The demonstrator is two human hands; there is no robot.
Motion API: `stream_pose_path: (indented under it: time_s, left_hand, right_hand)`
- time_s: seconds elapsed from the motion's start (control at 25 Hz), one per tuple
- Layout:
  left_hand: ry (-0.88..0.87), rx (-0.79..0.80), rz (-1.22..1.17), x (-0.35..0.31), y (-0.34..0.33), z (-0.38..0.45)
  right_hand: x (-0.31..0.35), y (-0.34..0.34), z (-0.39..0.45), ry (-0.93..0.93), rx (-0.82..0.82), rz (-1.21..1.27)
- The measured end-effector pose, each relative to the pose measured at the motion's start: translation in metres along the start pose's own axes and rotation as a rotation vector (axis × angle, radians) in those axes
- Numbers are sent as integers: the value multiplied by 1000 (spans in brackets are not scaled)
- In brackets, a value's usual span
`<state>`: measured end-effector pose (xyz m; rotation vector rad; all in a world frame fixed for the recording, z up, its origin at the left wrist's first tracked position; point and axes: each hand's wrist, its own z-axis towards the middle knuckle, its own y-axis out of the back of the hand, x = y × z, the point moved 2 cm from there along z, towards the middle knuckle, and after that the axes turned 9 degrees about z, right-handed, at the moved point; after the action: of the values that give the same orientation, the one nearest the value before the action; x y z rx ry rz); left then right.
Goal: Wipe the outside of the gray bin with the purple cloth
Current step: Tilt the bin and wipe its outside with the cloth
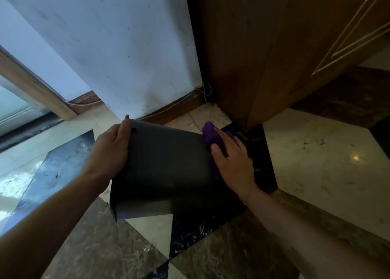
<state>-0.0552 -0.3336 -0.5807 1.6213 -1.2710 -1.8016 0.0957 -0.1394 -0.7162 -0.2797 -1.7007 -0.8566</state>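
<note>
Gray bin (166, 167) is tilted, held off or barely on the marble tile floor (320, 152), in the corner by a white wall (118, 46) and a wooden cabinet (263, 57). Which end faces the camera is hard to tell; the near edge at lower left looks like a thin rim. Left hand (109, 150) clamps the far left edge of the bin, fingers (124, 129) curled over that edge, thumb side against the wall of the bin. Firm hold, steadying it. Right hand (230, 158) lies flat on the purple cloth (209, 135), pressing it to the bin's right side; palm and fingers spread, not a fist, cloth trapped between hand and plastic. Part of the cloth bunches above the fingertips, a strip shows below the palm.

Handling judgement: bin looks like thin smooth plastic, light, one hand carries it easily. Walls probably flex a bit under pressure, so the edge is the stiffest place to hold, as the left hand does. Surface is slick, so a bare palm grip on the side could slip; hooking fingers over an edge is safer. Cloth is soft, limp, folds on itself, needs flat palm pressure to stay spread. Wipe is under way on the right side; the front face and left side look untouched by the cloth now. Rotating the bin will be needed to reach the rest.
</note>
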Motion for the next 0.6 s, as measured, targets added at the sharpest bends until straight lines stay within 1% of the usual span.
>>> stream_pose_path:
  time_s: [0.08, 0.16, 0.28, 0.36, 0.4, 0.44, 0.48, 0.52, 0.56, 0.6]
  left_hand:
    - [39, 9, 58, 5, 5, 4]
    - [135, 69, 71, 3, 17, 16]
    - [371, 282, -164, -18, 25, 40]
    - [450, 311, -223, -37, 15, 60]
    - [448, 284, -195, -44, 7, 69]
    - [419, 230, -102, -49, -3, 77]
    - [366, 154, 45, -50, -12, 84]
    - [304, 78, 200, -51, -18, 90]
    - [252, 29, 299, -51, -22, 93]
    - [213, -11, 330, -51, -24, 94]
  right_hand:
    - [-10, 4, 1, -23, -4, 131]
    - [-14, 4, 0, -14, -16, 171]
    - [-18, 7, -2, -24, -71, 162]
    - [-21, 10, -5, -9, -102, 123]
    - [-22, 11, -7, 17, -105, 69]
    - [-23, 12, -11, 46, -111, 17]
    - [-24, 12, -14, 65, -122, -2]
    - [-26, 12, -18, 55, -143, 29]
    - [-29, 14, -21, 4, -182, 119]
    - [-32, 16, -22, -73, -235, 251]
